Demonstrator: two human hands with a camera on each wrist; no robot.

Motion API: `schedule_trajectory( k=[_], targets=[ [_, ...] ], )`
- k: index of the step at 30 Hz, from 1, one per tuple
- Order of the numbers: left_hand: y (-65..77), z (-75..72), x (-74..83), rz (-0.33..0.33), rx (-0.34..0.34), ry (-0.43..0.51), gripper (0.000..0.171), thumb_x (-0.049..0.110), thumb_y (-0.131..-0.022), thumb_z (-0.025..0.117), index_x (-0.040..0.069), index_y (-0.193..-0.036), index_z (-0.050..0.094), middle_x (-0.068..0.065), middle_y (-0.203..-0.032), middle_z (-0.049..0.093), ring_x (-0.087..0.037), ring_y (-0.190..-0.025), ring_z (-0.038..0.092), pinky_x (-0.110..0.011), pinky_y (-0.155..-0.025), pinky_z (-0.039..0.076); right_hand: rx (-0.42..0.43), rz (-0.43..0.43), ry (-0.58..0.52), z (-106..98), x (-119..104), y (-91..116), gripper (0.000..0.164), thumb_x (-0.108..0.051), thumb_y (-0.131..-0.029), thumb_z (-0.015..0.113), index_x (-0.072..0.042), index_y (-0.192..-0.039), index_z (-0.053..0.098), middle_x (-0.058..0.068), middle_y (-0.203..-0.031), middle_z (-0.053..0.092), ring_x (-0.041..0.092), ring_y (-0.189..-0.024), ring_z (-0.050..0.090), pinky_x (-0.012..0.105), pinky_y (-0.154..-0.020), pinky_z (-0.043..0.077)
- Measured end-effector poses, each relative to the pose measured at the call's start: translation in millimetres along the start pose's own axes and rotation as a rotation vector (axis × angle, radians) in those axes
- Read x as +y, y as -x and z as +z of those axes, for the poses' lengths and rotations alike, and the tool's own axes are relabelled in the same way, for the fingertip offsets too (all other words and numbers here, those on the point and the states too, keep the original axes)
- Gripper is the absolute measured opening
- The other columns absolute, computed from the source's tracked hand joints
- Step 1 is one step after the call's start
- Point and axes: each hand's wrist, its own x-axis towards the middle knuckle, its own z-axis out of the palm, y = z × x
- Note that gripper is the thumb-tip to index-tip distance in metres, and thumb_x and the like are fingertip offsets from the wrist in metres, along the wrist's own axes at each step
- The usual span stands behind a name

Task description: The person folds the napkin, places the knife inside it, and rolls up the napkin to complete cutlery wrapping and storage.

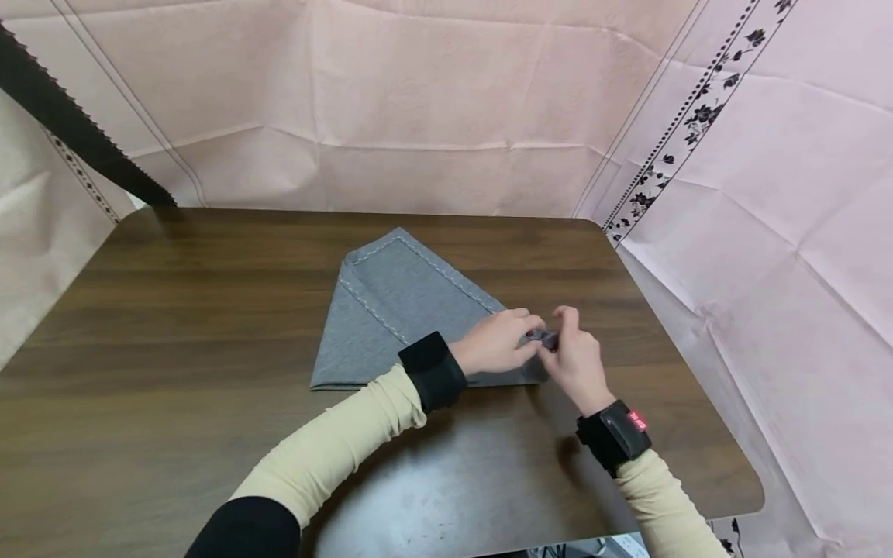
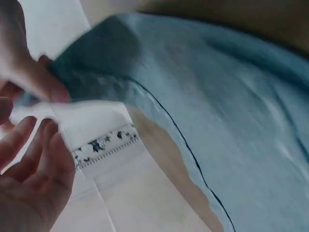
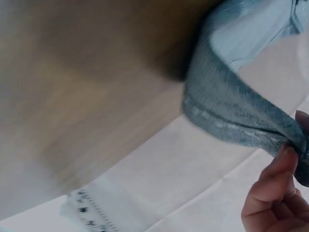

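A folded grey cloth (image 1: 412,302) with pale stitching along its edges lies on the brown table (image 1: 174,325), its front right corner bunched up. At that corner, my left hand (image 1: 497,341) reaches in from the left and grips the bunched cloth between thumb and fingers. Facing it, my right hand (image 1: 577,368) pinches the same end, index finger raised. In the right wrist view, the thumb and fingers of the right hand (image 3: 270,198) pinch a stitched strip of cloth (image 3: 227,111), lifted and twisted. The cloth (image 2: 207,87) arcs away from both hands in the left wrist view.
Pale sheeting (image 1: 432,101) hangs behind the table and down its right side, with a black floral band (image 1: 670,155). A dark jagged strip (image 1: 77,116) crosses the back left. Cables and a pale object (image 1: 614,546) show below the table's front edge.
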Motion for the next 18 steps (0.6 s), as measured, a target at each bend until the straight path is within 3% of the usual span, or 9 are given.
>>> schedule_trajectory(
  k=[4, 11, 16, 18],
  targets=[
    [-2.3, 2.6, 2.5, 0.031, 0.090, -0.011, 0.010, 0.013, -0.091, 0.054, 0.007, -0.088, 0.062, -0.005, -0.082, 0.054, -0.015, -0.071, 0.050, -0.022, -0.063, 0.038, -0.013, -0.063, -0.024, 6.9, -17.7, -5.5, 0.042, 0.007, -0.068, 0.061, 0.003, -0.104, 0.040, 0.009, -0.053, 0.049, 0.024, -0.042, 0.048, 0.040, -0.044, 0.040],
    [17.3, -14.4, -10.6, 0.029, 0.223, 0.051, 0.009, 0.006, -0.089, 0.052, 0.005, -0.083, 0.058, -0.004, -0.077, 0.053, -0.014, -0.064, 0.045, -0.023, -0.060, 0.035, -0.107, -0.051, -0.020, 12.0, -23.8, -3.5, 0.036, -0.005, -0.070, 0.075, 0.001, -0.093, 0.048, 0.003, -0.054, 0.049, 0.017, -0.044, 0.047, 0.034, -0.044, 0.039],
    [41.8, -34.4, -25.5, 0.046, 0.355, 0.062, 0.007, 0.003, -0.084, 0.055, 0.005, -0.079, 0.058, -0.002, -0.074, 0.054, -0.012, -0.063, 0.047, -0.022, -0.059, 0.038, -0.163, -0.053, -0.028, 17.8, -27.5, -0.4, 0.053, -0.003, -0.071, 0.071, 0.000, -0.116, 0.044, -0.001, -0.050, 0.046, 0.013, -0.041, 0.044, 0.032, -0.040, 0.035],
    [52.8, -43.1, -32.0, 0.045, 0.413, 0.082, 0.007, 0.002, -0.083, 0.055, 0.005, -0.078, 0.057, -0.003, -0.072, 0.054, -0.012, -0.063, 0.048, -0.023, -0.058, 0.040, -0.170, -0.063, -0.036, 21.0, -30.4, -0.5, 0.053, -0.002, -0.071, 0.069, -0.001, -0.119, 0.045, -0.001, -0.052, 0.047, 0.014, -0.042, 0.045, 0.032, -0.040, 0.036]
  ],
)
